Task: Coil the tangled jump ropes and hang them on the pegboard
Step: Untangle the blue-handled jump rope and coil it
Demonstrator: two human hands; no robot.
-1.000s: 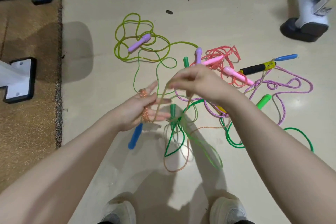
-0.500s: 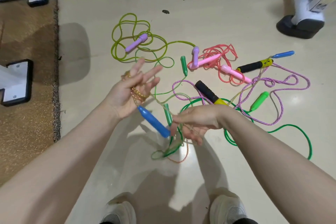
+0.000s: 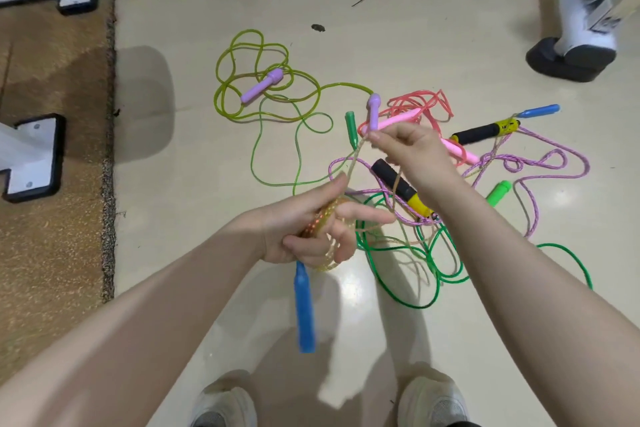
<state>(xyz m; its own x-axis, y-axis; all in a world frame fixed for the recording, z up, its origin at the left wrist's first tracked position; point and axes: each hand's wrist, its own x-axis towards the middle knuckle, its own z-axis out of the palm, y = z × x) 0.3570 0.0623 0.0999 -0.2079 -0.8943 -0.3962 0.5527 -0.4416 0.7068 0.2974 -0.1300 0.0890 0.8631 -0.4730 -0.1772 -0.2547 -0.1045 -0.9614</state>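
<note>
- Centrally, several turns of a translucent orange cord (image 3: 320, 225) are seen wound around the left hand (image 3: 304, 232), whose thumb and fingers are partly extended, with the lower fingers curled over the coil.
- A blue plastic handle (image 3: 304, 308) is seen hanging below that hand, blurred.
- The same cord is pinched by the right hand (image 3: 412, 152), fingers curled, just above and right of the left hand; a taut strand is stretched between the two.
- A tangle of other jump ropes is spread on the cream floor (image 3: 398, 45) behind the hands: a yellow-green rope with lilac handles (image 3: 261, 90) at upper centre, a pink rope (image 3: 419, 107), a purple braided rope (image 3: 540, 166) at right, and a dark green rope (image 3: 398, 291) below the right forearm.
- A black-and-yellow foam handle (image 3: 401, 187) is seen between the hands.
- A brown carpet (image 3: 48, 218) is laid along the left edge.
- White shoes (image 3: 225, 406) are visible at the bottom edge.
</note>
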